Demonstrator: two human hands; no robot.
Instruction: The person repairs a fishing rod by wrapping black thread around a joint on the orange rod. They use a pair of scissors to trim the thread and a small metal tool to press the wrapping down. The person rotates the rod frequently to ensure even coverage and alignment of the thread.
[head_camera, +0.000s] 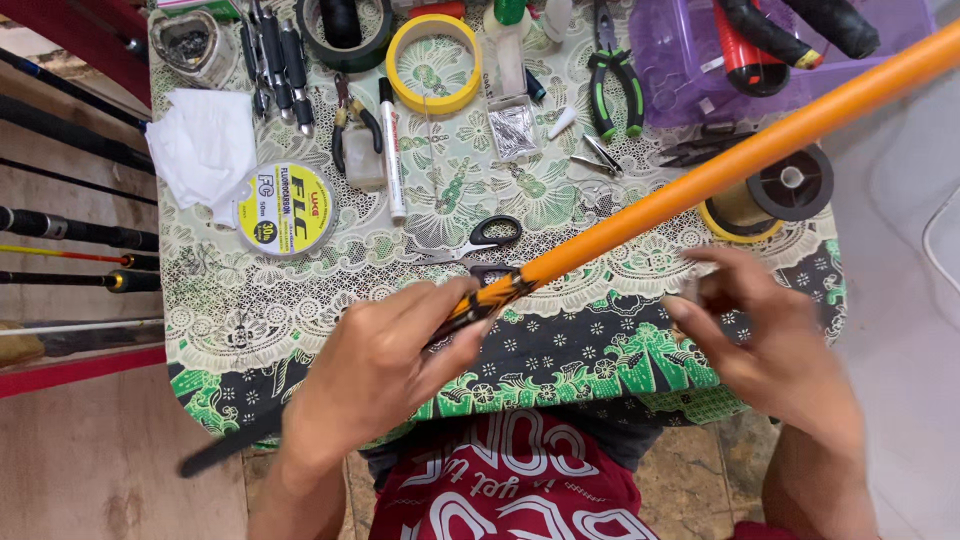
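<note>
My left hand (385, 365) grips an orange fishing rod (720, 165) near where its orange shaft meets a dark patterned section. The rod slants from the lower left, where its black butt (225, 450) pokes out past my wrist, up to the top right corner. My right hand (775, 335) hovers just below the rod, blurred, with fingers pinched around something small and pale that I cannot make out. Black-handled scissors (490, 245) lie on the cloth just behind the left hand.
A small table under a green and white patterned cloth (600, 350) carries a yellow line spool (287, 208), tape rolls (433, 63), green pliers (612, 75), a white marker (392, 150), tissue (205, 145), a black spool (790, 180) and a purple box (700, 50). More rods (75, 235) lie at the left.
</note>
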